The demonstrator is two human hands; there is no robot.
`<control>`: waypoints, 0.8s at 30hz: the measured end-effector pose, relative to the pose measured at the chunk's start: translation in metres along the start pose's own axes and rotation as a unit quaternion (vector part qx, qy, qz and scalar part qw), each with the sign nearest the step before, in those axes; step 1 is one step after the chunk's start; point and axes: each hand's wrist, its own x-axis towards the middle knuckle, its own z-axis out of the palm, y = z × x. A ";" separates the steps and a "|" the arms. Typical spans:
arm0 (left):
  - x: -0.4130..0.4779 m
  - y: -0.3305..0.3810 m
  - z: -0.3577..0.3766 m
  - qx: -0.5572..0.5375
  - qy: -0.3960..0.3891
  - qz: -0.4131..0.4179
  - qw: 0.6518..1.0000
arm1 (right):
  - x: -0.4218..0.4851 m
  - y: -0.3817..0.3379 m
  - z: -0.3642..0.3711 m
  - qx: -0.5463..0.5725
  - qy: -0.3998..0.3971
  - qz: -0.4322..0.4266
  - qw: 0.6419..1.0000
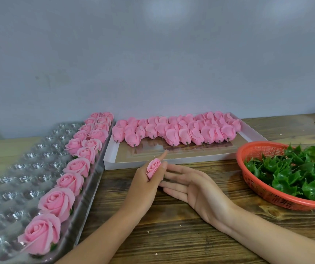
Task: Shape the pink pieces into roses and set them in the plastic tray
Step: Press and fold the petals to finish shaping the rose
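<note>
My left hand point(143, 182) holds a small pink rosebud point(153, 167) upright, fingers curled round it, index finger pointing toward the box. Just to its right lies my right hand point(192, 184), palm up on the wood, fingers spread and fingertips almost touching the left hand. It holds nothing. A clear plastic tray point(15, 180) with round cups sits at the left. Finished pink roses point(57, 201) fill the two columns along its right side. Behind my hands, a flat white box point(171, 159) holds several unshaped pink pieces point(177, 128) with short dark stems.
A red plastic basket point(248, 164) of green leaf calyxes point(295, 172) stands at the right on the wooden table point(171, 225). A grey wall rises close behind the box and tray. Small crumbs lie on the wood near my forearms.
</note>
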 end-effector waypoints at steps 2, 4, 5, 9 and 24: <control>0.001 0.001 0.000 -0.018 -0.003 -0.005 1.000 | 0.000 0.000 0.000 0.000 -0.009 -0.007 1.000; 0.001 0.003 0.000 -0.039 -0.002 -0.008 0.999 | -0.001 0.000 0.000 0.004 -0.016 -0.013 1.000; 0.001 0.003 0.000 -0.050 0.001 -0.005 0.999 | -0.001 0.001 0.000 0.002 -0.016 -0.016 1.000; -0.002 0.001 0.001 -0.075 0.010 0.012 0.997 | -0.001 0.006 0.002 -0.071 0.000 -0.047 0.996; -0.007 -0.004 0.005 0.025 -0.112 0.007 0.993 | -0.006 0.008 0.008 -0.444 0.046 -0.197 0.873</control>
